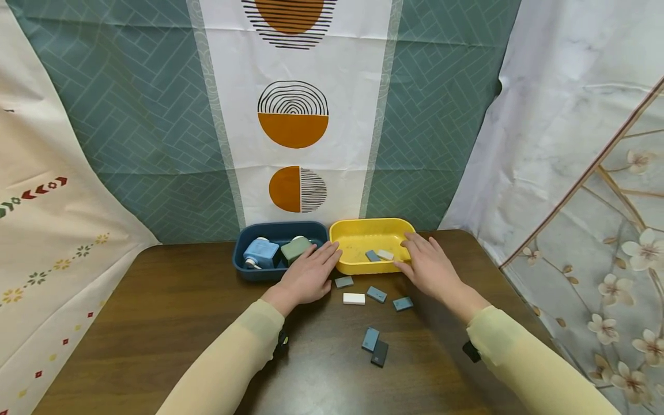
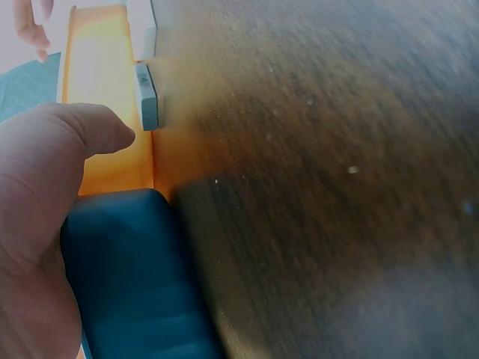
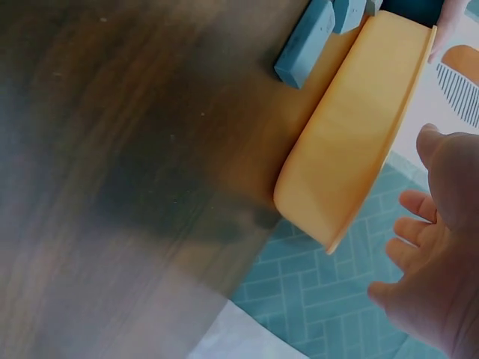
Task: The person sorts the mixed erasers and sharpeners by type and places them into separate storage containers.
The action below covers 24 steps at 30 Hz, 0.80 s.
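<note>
My left hand (image 1: pixel 310 274) reaches over the dark blue bin (image 1: pixel 240 259) at its right end, fingers straight toward the neighbouring yellow bin (image 1: pixel 358 268). In the left wrist view its thumb (image 2: pixel 105 129) overlaps the yellow bin. At the yellow bin's right end is my right hand (image 1: pixel 430 268), fingers spread and holding nothing; the right wrist view shows its palm beside the rim. A small blue block (image 1: pixel 372 256) and a white block (image 1: pixel 385 255) lie inside the yellow bin. The blue bin holds a light blue bottle-like item (image 1: pixel 261 252) and a green one (image 1: pixel 295 249).
In front of the yellow bin, a grey block (image 1: pixel 344 282), a white block (image 1: pixel 354 298) and blue blocks (image 1: pixel 376 294) (image 1: pixel 403 304) lie on the wooden table (image 1: pixel 171 323). Nearer, a blue block (image 1: pixel 370 339) touches a black block (image 1: pixel 380 353). Patterned cloth (image 1: pixel 155 115) hangs behind.
</note>
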{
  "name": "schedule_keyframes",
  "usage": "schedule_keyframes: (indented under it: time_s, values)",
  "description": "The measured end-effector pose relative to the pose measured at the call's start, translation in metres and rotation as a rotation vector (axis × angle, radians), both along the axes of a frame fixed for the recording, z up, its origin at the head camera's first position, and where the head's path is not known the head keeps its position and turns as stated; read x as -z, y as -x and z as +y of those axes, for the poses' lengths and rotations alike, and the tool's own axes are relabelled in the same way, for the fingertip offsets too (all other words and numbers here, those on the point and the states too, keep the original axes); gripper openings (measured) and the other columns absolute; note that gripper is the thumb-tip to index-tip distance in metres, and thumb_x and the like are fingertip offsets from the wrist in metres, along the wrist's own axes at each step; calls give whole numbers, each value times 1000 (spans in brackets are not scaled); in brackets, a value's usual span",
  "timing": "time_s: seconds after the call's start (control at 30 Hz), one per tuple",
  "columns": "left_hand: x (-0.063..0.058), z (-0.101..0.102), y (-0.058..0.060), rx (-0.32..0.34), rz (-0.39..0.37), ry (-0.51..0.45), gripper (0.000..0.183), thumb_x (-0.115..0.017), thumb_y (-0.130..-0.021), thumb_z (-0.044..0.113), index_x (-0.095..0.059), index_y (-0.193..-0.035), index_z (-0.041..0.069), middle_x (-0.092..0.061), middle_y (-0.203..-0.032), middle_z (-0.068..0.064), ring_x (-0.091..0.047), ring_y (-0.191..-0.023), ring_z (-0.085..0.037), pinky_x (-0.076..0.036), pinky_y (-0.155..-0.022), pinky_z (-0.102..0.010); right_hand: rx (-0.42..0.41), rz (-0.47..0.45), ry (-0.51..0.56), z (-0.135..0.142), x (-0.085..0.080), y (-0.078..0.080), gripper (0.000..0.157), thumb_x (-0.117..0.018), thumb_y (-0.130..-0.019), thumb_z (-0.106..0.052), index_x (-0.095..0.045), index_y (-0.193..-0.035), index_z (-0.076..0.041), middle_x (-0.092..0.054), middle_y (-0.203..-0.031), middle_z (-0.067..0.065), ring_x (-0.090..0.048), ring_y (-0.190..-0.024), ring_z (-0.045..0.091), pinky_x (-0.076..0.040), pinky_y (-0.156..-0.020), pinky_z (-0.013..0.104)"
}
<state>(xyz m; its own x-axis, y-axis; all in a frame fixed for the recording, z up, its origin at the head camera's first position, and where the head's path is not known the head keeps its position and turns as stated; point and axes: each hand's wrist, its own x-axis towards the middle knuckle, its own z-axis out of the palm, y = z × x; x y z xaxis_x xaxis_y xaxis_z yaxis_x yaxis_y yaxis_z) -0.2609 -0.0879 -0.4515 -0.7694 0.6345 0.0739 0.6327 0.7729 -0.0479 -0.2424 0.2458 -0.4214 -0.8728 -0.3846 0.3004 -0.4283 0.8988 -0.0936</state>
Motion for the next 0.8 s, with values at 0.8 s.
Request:
schedule_keyframes:
  time_s: [0.8]
  values:
    - [1,0,0,-7,-12,-5,80,-71,-109,30,-31,-175,12,-21,-184,-6,-16,-169,-23,-12,-137,-47,-46,32,-3,14,10,-36,58,-78,-105,-36,-64,-141,7,-52,-162,27,-46,-153,45,-29,-127,69]
